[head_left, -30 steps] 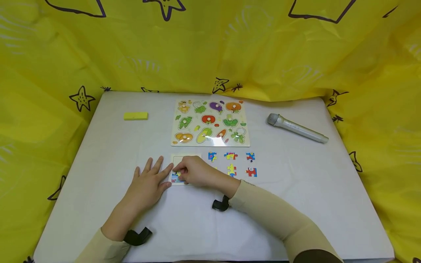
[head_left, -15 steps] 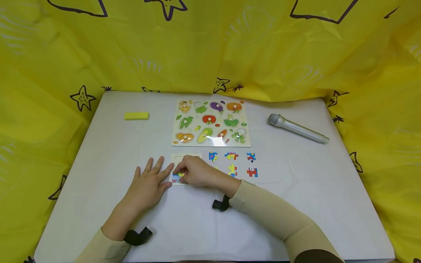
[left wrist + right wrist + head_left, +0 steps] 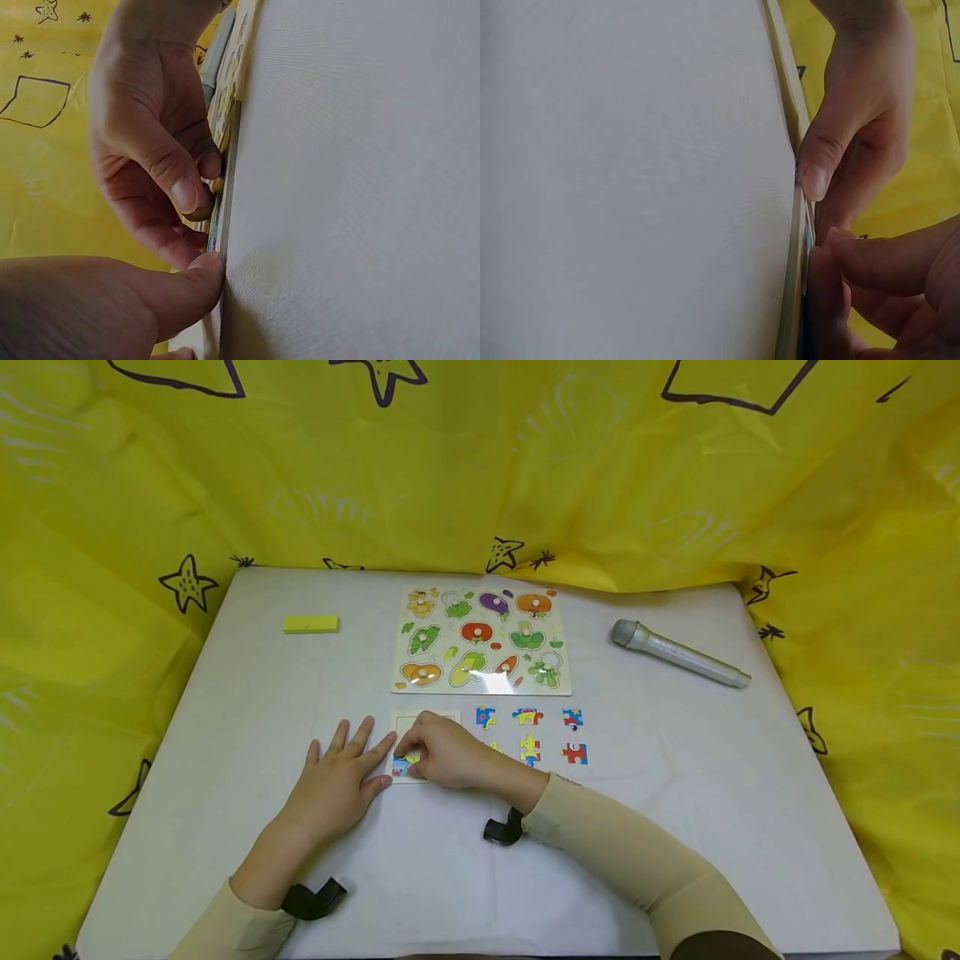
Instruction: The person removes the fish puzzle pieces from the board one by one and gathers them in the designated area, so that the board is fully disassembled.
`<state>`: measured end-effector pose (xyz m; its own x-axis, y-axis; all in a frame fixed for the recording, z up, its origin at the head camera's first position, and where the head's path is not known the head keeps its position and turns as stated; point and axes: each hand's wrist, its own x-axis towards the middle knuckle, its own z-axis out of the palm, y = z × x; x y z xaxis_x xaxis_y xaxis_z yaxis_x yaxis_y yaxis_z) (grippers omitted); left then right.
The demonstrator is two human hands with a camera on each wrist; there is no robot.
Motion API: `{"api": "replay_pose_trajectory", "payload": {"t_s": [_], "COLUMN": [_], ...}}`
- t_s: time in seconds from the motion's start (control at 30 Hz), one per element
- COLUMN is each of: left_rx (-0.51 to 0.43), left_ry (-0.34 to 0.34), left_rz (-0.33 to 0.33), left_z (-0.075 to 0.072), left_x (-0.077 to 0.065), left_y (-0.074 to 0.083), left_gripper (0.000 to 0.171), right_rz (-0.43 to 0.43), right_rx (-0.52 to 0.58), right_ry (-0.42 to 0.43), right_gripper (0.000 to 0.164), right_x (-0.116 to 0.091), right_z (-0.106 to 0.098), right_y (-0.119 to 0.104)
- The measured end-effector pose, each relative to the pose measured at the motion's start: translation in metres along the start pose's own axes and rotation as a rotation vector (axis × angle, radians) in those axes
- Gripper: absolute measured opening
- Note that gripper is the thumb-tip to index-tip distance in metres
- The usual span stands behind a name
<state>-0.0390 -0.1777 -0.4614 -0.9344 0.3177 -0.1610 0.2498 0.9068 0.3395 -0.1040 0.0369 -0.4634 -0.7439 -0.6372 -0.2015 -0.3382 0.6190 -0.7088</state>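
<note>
My left hand (image 3: 336, 783) lies with fingers spread on the cloth, its index finger and thumb touching the left edge of a small puzzle tray (image 3: 388, 773). Over the tray bends my right hand (image 3: 450, 752), its thumb and index finger pinching a jigsaw piece (image 3: 409, 759) low in the frame's left part. That piece is mostly hidden by the fingers. Bluish picture (image 3: 399, 770) shows at the tray's lower left corner. In the left wrist view, my left thumb (image 3: 184, 296) presses the tray's edge beside the right hand (image 3: 161, 150).
Several loose jigsaw pieces (image 3: 529, 749) lie in rows right of the tray, some partly behind the right hand. Beyond is a vegetable peg puzzle board (image 3: 477, 653). A yellow block (image 3: 311, 625) lies back left, a grey microphone (image 3: 678, 653) back right.
Both hands keep almost the same places. The right hand's fingers have shifted very slightly over the tray; the left hand has not visibly moved.
</note>
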Motion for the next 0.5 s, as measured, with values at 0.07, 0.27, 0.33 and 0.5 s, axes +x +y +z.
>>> {"api": "replay_pose_trajectory", "payload": {"t_s": [0.07,0.27,0.33,0.5], "left_rx": [0.001,-0.001,-0.001,0.000], "left_ry": [0.001,0.001,0.001,0.003], "left_rz": [0.001,0.001,0.001,0.002], "left_z": [-0.0003,-0.0017,-0.0019,-0.0013], "left_x": [-0.0001,-0.0005,-0.0007,-0.0009], "left_y": [0.0002,0.0014,0.0016,0.0009], "left_gripper": [0.062,0.061,0.061,0.061], "right_rz": [0.010,0.043,0.050,0.051], "right_rx": [0.001,0.010,0.013,0.012], "right_ry": [-0.004,-0.011,-0.013,-0.007], "right_gripper": [0.023,0.022,0.022,0.024], "right_x": [-0.0001,-0.0002,-0.0002,-0.0006], "right_z": [0.0001,0.0009,0.0012,0.0027], "right_y": [-0.0010,-0.0026,-0.0027,-0.0023]}}
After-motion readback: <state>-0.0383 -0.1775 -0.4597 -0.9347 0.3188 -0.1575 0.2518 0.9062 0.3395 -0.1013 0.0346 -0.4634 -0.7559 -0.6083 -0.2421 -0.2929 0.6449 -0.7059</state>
